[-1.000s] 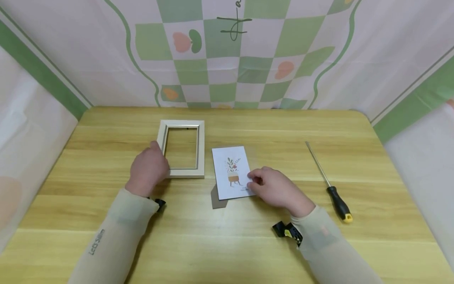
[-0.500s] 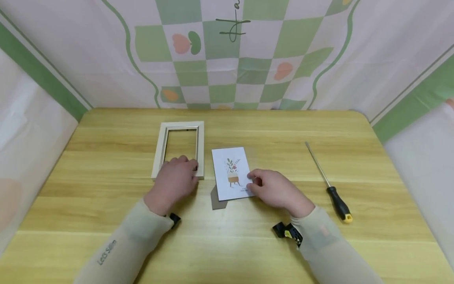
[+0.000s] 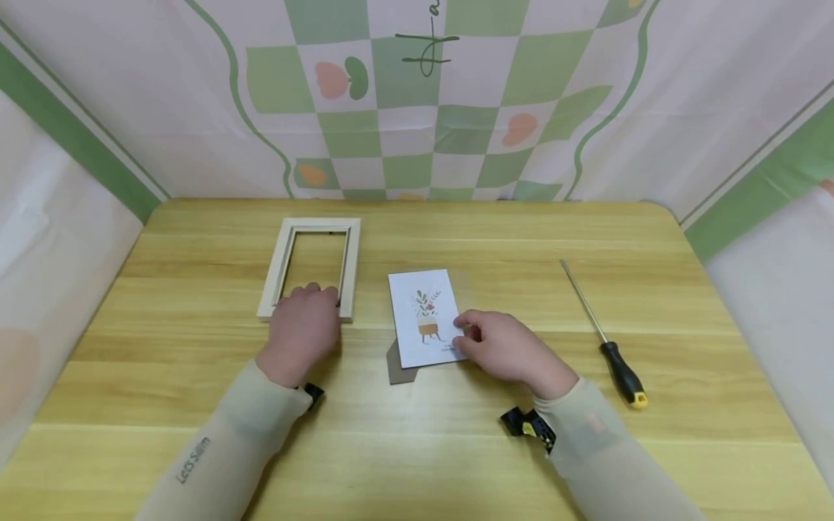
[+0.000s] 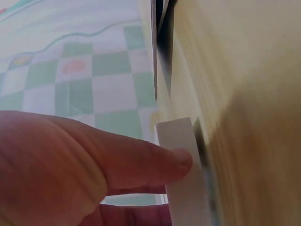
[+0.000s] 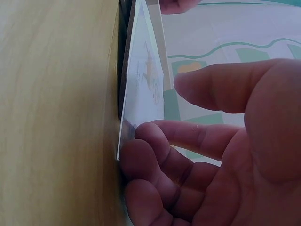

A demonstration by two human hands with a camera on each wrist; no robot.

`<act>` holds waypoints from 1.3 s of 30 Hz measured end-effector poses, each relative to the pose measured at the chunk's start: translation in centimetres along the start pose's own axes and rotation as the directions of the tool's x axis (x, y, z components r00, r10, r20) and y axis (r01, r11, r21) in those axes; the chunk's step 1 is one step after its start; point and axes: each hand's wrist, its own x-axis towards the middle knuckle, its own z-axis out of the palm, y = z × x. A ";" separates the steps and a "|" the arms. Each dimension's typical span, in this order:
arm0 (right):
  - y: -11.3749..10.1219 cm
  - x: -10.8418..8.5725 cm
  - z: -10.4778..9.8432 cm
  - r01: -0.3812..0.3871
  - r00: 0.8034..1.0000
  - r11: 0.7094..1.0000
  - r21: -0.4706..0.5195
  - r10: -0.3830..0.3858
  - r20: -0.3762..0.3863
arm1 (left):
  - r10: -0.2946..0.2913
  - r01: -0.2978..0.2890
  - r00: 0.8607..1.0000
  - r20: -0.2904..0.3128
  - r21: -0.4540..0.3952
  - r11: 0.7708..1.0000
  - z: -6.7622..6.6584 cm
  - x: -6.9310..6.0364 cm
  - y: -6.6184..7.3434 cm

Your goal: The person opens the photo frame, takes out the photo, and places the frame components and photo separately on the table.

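An off-white picture frame point(image 3: 352, 268), with an open middle, lies on the left half of the table. My left hand point(image 3: 302, 329) grips its near bar, the thumb point(image 4: 174, 162) against the outer side and the fingers reaching over the top. To the right lies a white card point(image 3: 407, 311) printed with a potted plant, on top of a grey-brown board point(image 3: 400, 365) that is mostly hidden. At the card's right edge rests my right hand point(image 3: 508, 347). Its loosely curled fingertips point(image 5: 141, 160) touch that edge, while the thumb point(image 5: 202, 87) stays apart from it.
A screwdriver point(image 3: 611, 354) with a black and yellow handle lies at the right, blade pointing away. Behind the wooden table point(image 3: 417, 456) hangs a green-and-white checked cloth point(image 3: 410, 130), with cloth on both sides too.
My left hand moved from the frame's left side to its near bar, and the frame slid slightly left and away. The right hand and card stayed in place.
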 end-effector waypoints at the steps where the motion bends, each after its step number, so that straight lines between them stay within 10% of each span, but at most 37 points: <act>1: 0.0 0.0 0.0 0.001 1.000 1.000 0.000 -0.001 -0.001 | -0.007 0.007 1.000 0.007 -0.005 1.000 -0.1 0.1 -0.2; 22: 0.0 0.2 -0.1 -0.012 1.000 1.000 0.018 0.011 0.007 | -0.134 0.138 0.989 0.054 -0.063 0.988 -0.9 0.5 -2.6; 32: 0.1 0.1 0.0 -0.011 1.000 1.000 0.022 0.011 0.001 | -0.081 0.077 0.994 -0.075 -0.055 0.996 0.1 0.5 -2.3; 39: 0.1 0.1 0.1 -0.013 1.000 1.000 0.019 0.013 -0.005 | -0.146 0.144 0.989 -0.030 -0.061 0.988 -0.1 0.6 -2.4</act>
